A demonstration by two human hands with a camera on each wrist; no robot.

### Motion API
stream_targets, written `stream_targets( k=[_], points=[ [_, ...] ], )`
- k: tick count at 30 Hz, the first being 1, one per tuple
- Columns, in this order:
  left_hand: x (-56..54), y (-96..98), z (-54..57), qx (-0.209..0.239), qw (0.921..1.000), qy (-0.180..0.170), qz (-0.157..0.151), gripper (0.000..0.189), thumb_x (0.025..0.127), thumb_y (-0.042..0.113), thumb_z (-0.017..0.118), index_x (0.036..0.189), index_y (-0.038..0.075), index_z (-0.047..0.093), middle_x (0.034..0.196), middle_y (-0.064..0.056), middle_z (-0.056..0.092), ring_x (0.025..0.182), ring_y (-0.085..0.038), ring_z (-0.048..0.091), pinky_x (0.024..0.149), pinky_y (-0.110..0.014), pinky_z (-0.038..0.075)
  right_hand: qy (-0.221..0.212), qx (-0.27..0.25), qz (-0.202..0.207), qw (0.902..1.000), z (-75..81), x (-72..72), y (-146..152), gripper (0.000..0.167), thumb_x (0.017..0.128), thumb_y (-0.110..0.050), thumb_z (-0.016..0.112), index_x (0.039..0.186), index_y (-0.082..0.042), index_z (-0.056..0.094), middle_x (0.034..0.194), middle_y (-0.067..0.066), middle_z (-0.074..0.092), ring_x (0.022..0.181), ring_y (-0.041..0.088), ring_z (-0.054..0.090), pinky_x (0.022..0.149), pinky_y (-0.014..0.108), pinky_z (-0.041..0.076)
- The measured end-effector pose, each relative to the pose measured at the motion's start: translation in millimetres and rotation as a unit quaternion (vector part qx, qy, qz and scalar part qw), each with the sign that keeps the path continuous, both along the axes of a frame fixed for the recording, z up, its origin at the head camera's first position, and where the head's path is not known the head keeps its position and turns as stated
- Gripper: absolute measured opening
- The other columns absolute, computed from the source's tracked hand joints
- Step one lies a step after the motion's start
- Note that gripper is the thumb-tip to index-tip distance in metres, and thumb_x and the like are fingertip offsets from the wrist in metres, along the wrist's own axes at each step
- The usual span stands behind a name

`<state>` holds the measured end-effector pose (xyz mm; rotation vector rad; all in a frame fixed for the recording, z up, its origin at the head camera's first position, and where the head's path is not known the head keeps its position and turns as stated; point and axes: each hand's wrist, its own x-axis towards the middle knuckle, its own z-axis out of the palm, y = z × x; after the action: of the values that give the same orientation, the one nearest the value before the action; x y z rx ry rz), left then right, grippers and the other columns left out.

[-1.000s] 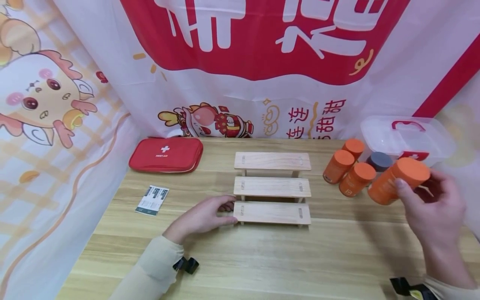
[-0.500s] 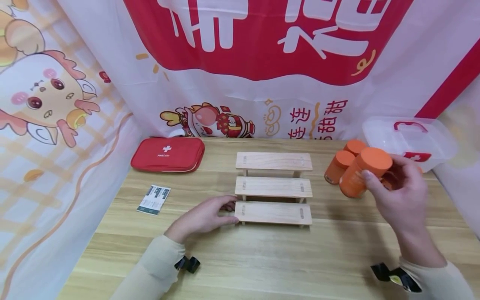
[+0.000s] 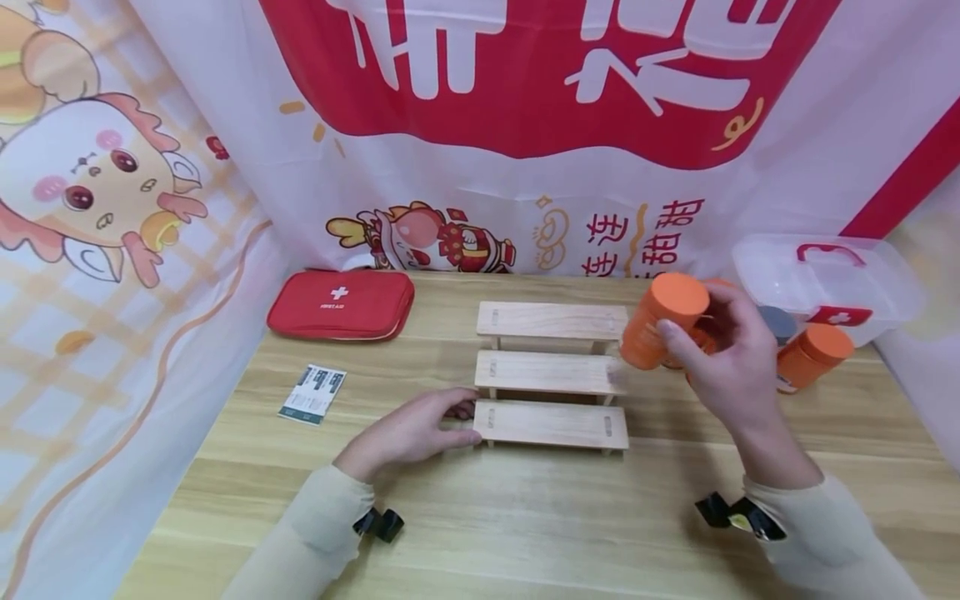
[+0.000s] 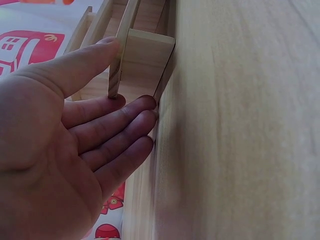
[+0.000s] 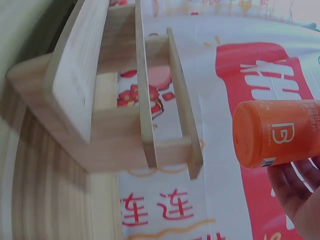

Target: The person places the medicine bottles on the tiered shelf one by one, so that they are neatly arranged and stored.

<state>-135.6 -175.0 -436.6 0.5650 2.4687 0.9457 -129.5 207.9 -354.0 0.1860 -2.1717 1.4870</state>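
A three-step wooden display stand (image 3: 551, 373) is on the table in front of me. At the left end of its lowest board, my left hand (image 3: 420, 425) pinches it, thumb at the front edge and index finger at the back edge; the other fingers extend beside it in the left wrist view. My right hand (image 3: 731, 358) grips an orange pill bottle (image 3: 660, 321) by its side, raised and tilted, beside the right end of the upper boards. In the right wrist view the bottle (image 5: 275, 132) is apart from the stand (image 5: 75, 100).
Right of the stand are another orange bottle (image 3: 813, 357) and a grey-capped one (image 3: 777, 323), with others partly hidden behind my right hand. A clear first-aid box (image 3: 832, 275) is behind them. A red first-aid pouch (image 3: 341, 306) and a printed card (image 3: 313, 394) lie left.
My right hand has carried the orange bottle leftward, from over the other bottles to the stand's right end. The left hand has stayed at the lowest board.
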Motion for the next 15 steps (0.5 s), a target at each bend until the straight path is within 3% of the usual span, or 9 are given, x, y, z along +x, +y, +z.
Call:
stream_targets(
  k=[4,15],
  points=[
    [-0.7,0.1,-0.2,0.005,1.0,0.005,-0.006,0.062,0.1,0.036,0.079,0.153,0.012,0.058,0.141,-0.005,0.072,0.134,-0.024,0.066,0.12,-0.051,0.051,0.009,-0.002,0.024,0.9997,1.8,-7.9,-13.1,0.05,0.092,-0.001,0.08,0.139,0.001,0.063,0.123,-0.015,0.067,0.109,0.01,0.066,0.093,0.009,0.054],
    [-1.4,-0.7,-0.1,0.005,0.9999,0.007,-0.012,0.06,0.1,0.033,0.079,0.152,0.01,0.058,0.137,-0.005,0.073,0.131,-0.024,0.067,0.118,-0.05,0.052,0.015,-0.011,0.087,0.996,5.2,-25.1,-44.8,0.052,0.094,-0.004,0.08,0.143,0.0,0.062,0.127,-0.011,0.068,0.11,0.012,0.067,0.096,0.013,0.056]
  ],
)
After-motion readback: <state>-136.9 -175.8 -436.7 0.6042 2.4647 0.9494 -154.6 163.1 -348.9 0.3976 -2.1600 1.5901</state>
